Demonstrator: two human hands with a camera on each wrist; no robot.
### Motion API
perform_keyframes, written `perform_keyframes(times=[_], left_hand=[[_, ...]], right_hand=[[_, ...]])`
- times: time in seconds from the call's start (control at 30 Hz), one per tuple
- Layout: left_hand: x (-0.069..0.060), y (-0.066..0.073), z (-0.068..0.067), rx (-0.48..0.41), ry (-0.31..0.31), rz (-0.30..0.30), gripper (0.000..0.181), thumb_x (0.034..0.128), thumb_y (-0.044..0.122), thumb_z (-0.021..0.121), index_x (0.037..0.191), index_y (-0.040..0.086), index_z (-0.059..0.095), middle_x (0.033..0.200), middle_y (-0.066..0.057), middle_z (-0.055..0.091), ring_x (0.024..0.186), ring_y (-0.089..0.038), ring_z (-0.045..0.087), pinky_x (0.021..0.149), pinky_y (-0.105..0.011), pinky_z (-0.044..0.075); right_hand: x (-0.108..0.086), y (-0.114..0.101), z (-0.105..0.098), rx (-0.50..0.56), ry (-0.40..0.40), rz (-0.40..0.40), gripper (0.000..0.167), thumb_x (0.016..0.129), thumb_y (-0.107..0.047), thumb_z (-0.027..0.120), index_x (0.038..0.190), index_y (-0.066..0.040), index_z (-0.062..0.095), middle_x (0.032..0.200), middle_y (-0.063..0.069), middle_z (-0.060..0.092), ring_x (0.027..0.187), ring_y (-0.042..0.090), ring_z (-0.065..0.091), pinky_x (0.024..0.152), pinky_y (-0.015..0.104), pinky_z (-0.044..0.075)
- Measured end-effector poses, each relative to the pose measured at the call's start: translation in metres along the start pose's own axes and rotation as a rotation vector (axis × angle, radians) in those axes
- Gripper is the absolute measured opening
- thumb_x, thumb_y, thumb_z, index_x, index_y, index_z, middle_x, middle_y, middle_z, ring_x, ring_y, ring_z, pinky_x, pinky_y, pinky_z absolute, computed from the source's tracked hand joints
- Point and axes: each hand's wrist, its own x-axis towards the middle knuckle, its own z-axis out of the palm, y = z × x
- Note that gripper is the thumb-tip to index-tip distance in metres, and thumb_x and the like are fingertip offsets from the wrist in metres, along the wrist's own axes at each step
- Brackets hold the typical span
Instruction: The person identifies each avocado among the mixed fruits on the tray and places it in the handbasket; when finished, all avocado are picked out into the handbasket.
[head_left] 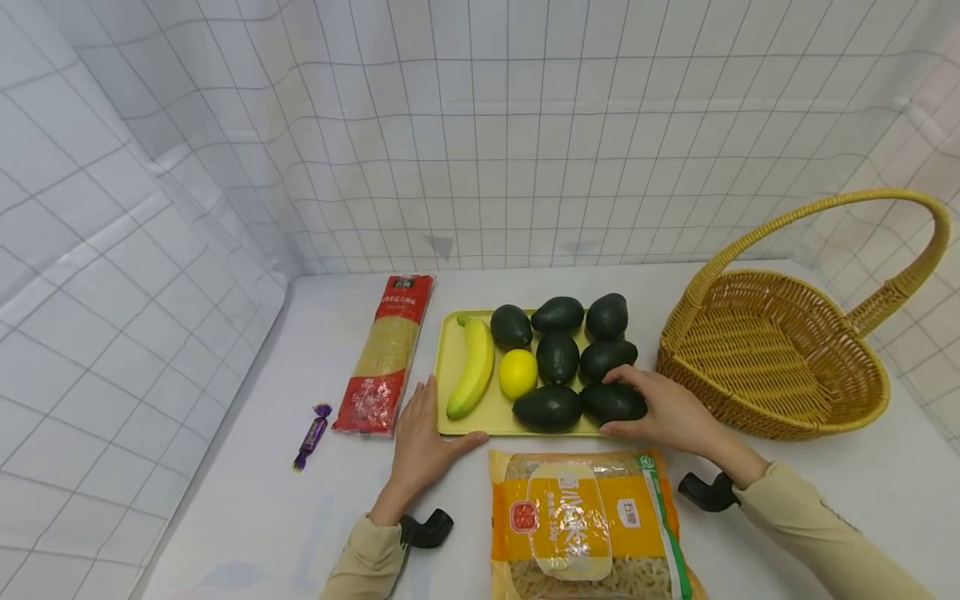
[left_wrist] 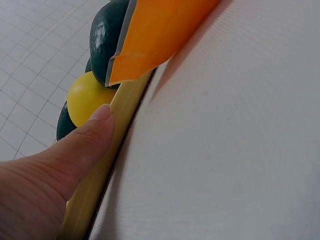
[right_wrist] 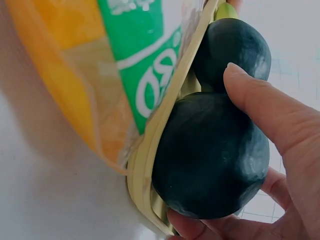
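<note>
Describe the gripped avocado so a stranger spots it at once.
Find the yellow tray left of the wicker basket. Of the pair along its near edge, look at the right avocado. It alone is gripped by the right hand.

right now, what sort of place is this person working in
Probably a staged tabletop booth rather than a working kitchen: grid-patterned sheeting stands behind and at both sides of the white table, avocados sit on a yellow tray, and both wrists carry black fittings.
</note>
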Motion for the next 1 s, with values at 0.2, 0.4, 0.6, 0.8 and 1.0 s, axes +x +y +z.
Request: perform_keyframes(times=[0.2, 0.4, 0.6, 0.8, 1.0], left_hand=[[0.001, 0.001, 0.0, 0.001, -0.001, -0.009, 0.117, 0.069, 0.053, 0.079, 0.149, -0.003, 0.016, 0.152, -0.023, 0.021, 0.14, -0.035, 0.014, 0.11, -0.054, 0.011], [0.0, 0.001, -0.001, 0.004, -0.001, -0.009, 0.116, 0.0692, 0.054, 0.079, 0.149, -0.003, 0.017, 0.152, -0.022, 0.021, 0.14, -0.035, 0.014, 0.11, -0.054, 0.011], [-0.001, 0.001, 0.0, 0.007, -0.009, -0.015, 0.116, 0.0697, 0.055, 0.078, 0.15, -0.002, 0.016, 0.153, -0.022, 0.02, 0.141, -0.035, 0.013, 0.11, -0.054, 0.01], [-0.002, 0.0, 0.001, 0.013, -0.013, -0.016, 0.116, 0.0702, 0.055, 0.078, 0.15, -0.002, 0.016, 0.153, -0.021, 0.02, 0.141, -0.034, 0.013, 0.11, -0.054, 0.01], [-0.002, 0.0, 0.0, 0.018, -0.009, -0.008, 0.116, 0.0707, 0.056, 0.077, 0.15, -0.002, 0.015, 0.153, -0.021, 0.019, 0.141, -0.034, 0.012, 0.11, -0.054, 0.01]], right_hand=[[-0.001, 0.0, 0.0, -0.008, 0.025, -0.025, 0.061, 0.072, -0.057, 0.076, 0.117, -0.021, 0.056, 0.109, 0.006, 0.062, 0.094, 0.026, 0.058, 0.073, 0.045, 0.049], [-0.012, -0.002, -0.004, 0.037, 0.094, -0.032, 0.058, 0.074, -0.049, 0.078, 0.122, -0.024, 0.057, 0.108, 0.007, 0.057, 0.094, 0.026, 0.055, 0.075, 0.048, 0.048], [-0.027, -0.004, -0.016, 0.201, 0.143, -0.028, 0.058, 0.076, -0.03, 0.082, 0.127, -0.024, 0.055, 0.116, 0.001, 0.052, 0.101, 0.019, 0.049, 0.08, 0.046, 0.045], [-0.042, -0.011, -0.034, 0.331, 0.182, -0.034, 0.062, 0.076, -0.013, 0.081, 0.13, -0.022, 0.052, 0.125, -0.005, 0.05, 0.1, 0.012, 0.051, 0.074, 0.023, 0.047], [-0.056, -0.011, -0.056, 0.395, 0.213, -0.012, 0.069, 0.073, 0.0, 0.081, 0.132, -0.013, 0.048, 0.125, -0.001, 0.049, 0.101, 0.012, 0.053, 0.078, 0.015, 0.046]])
